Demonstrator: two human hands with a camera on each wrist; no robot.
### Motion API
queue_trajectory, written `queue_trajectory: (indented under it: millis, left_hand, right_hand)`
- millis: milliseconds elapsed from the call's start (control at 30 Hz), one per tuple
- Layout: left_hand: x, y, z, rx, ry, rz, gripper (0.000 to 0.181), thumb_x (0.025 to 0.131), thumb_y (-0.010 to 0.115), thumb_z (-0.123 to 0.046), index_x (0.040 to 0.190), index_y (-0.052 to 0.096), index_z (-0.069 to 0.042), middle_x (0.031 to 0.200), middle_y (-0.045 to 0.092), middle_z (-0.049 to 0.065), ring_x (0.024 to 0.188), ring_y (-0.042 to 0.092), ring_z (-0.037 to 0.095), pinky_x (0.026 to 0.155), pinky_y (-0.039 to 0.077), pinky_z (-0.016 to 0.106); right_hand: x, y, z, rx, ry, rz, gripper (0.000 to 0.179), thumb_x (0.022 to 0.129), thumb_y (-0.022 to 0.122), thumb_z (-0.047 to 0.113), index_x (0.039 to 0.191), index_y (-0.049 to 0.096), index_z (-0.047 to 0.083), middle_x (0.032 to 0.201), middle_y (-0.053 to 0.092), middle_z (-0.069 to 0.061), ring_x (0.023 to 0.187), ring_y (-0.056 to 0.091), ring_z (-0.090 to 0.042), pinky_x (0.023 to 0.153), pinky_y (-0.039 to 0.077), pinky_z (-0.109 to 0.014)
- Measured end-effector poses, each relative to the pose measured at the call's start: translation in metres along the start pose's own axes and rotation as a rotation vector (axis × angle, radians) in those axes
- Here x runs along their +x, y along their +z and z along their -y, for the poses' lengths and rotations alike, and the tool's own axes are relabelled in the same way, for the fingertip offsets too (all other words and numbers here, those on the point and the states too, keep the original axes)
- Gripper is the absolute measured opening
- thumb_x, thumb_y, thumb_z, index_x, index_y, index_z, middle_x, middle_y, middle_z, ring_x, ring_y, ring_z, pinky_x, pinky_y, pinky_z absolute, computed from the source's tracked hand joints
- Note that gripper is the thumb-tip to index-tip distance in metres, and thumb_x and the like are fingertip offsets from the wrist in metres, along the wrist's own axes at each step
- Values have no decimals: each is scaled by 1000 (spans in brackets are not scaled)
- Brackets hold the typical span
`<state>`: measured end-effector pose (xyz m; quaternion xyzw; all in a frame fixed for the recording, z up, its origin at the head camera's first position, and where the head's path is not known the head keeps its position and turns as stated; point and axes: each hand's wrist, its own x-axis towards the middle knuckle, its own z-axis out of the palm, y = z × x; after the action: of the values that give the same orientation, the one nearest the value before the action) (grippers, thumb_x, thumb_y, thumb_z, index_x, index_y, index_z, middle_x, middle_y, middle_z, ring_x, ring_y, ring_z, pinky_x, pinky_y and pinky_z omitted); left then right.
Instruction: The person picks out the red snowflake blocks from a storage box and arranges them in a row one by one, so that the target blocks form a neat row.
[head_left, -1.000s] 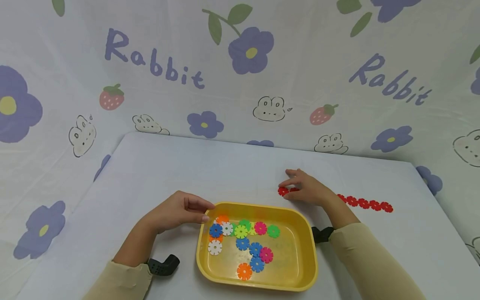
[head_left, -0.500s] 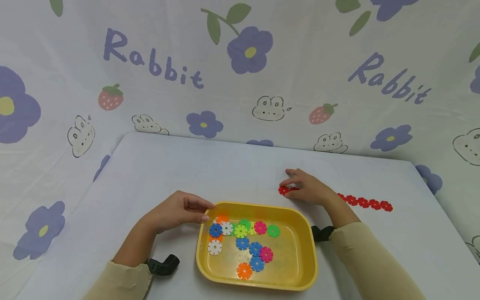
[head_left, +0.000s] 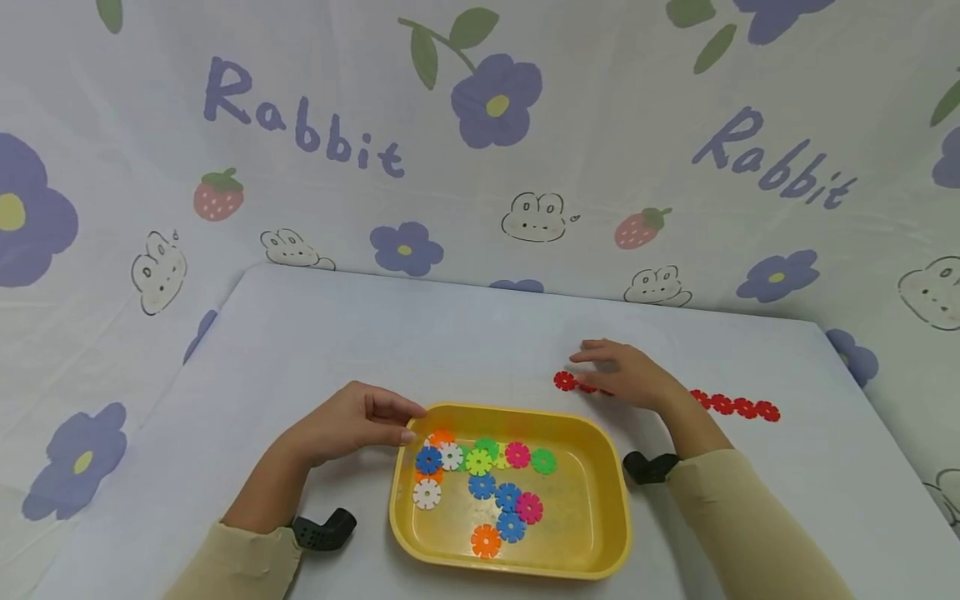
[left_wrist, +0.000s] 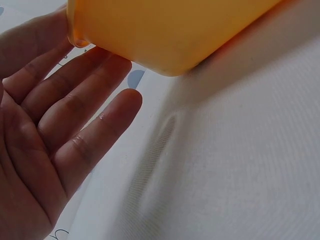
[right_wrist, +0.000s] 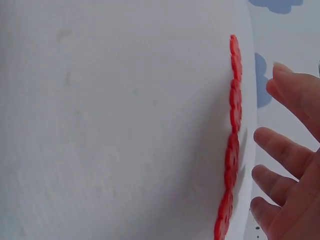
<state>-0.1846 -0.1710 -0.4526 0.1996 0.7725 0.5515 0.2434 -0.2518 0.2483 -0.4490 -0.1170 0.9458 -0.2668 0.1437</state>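
In the head view my left hand (head_left: 351, 425) holds the near-left corner of a yellow tray (head_left: 517, 573), thumb and index finger at the rim. The left wrist view shows the hand's (left_wrist: 75, 115) other fingers loosely extended beside the tray's outer wall (left_wrist: 165, 35). My right hand (head_left: 624, 375) is over a row of red notched plastic discs (head_left: 564, 381), fingers spread and slightly bent; it hides the row's middle. From the right wrist, the linked red discs (right_wrist: 231, 160) lie on the table in a line, apart from the right hand's fingertips (right_wrist: 262, 134).
Loose notched discs (head_left: 486, 541) in blue, white, orange, green, yellow and pink lie in the tray, mostly along its far and left sides. The white-covered table (head_left: 360, 325) ends at a patterned cloth (head_left: 315, 75) behind. Black wrist devices (head_left: 326, 529) sit at both wrists.
My right hand has lifted its fingertips off the left end of the red row and shifted slightly right. The left hand stays at the tray.
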Motion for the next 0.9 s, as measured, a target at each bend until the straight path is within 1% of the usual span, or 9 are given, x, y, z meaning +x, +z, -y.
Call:
queue_trajectory:
  millis: [200, 267, 467, 567, 667, 767, 833, 900]
  left_hand:
    - [-1, -2, 2, -13, 10, 9, 37, 85, 78, -25, 118, 71, -7, 117, 72, 10, 104, 69, 19, 87, 58, 30]
    - [-1, -3, 2, -18, 3, 7, 37, 85, 78, -25, 118, 72, -8, 118, 72, 9, 104, 69, 19, 87, 58, 30]
    - [-5, -10, 4, 13, -21, -8, 37, 84, 79, -29, 117, 72, -14, 119, 71, 5, 107, 67, 19, 86, 58, 29]
    - [-6, -14, 5, 18, -14, -1, 37, 85, 78, -29, 119, 72, -14, 120, 71, 5, 107, 67, 20, 86, 58, 30]
    - [-6, -18, 5, 45, 7, 7, 38, 88, 74, -29, 123, 70, -15, 123, 69, 4, 110, 66, 20, 88, 57, 31]
    - [-4, -23, 3, 91, 9, -25, 40, 91, 71, -31, 127, 66, -15, 128, 67, 5, 115, 65, 21, 92, 56, 33]
    - [-3, -28, -2, 133, 2, -65, 43, 92, 70, -33, 130, 64, -16, 132, 64, 7, 119, 63, 22, 95, 55, 36]
    - [0, -35, -8, 187, -10, -118, 48, 92, 69, -37, 134, 60, -16, 137, 61, 8, 124, 60, 24, 97, 53, 40]
  right_hand:
    - [-7, -6, -4, 29, 21, -33, 41, 96, 61, 36, 134, 62, 21, 155, 41, -11, 145, 28, -40, 110, 31, -66]
    - [-8, -8, -4, 22, 35, -51, 43, 97, 60, 36, 137, 58, 21, 155, 40, -11, 145, 29, -40, 109, 31, -67]
    - [-7, -13, 1, 32, 66, -103, 55, 96, 60, 39, 147, 46, 24, 156, 38, -11, 143, 30, -40, 105, 36, -68]
    - [-7, -17, 3, 33, 79, -128, 59, 97, 58, 43, 150, 41, 25, 158, 35, -11, 144, 29, -41, 105, 36, -68]
    - [-10, -23, 7, 26, 84, -159, 61, 97, 56, 46, 152, 38, 24, 159, 32, -11, 145, 27, -40, 107, 33, -68]
    - [-13, -29, 13, 16, 87, -186, 66, 97, 55, 51, 153, 35, 24, 160, 30, -12, 145, 26, -41, 107, 33, -68]
    - [-14, -33, 19, 10, 85, -210, 68, 96, 54, 53, 154, 33, 24, 160, 30, -12, 146, 26, -41, 107, 33, -68]
    - [-16, -37, 23, 5, 85, -243, 69, 96, 54, 53, 155, 32, 24, 160, 29, -13, 146, 26, -41, 107, 33, -68]
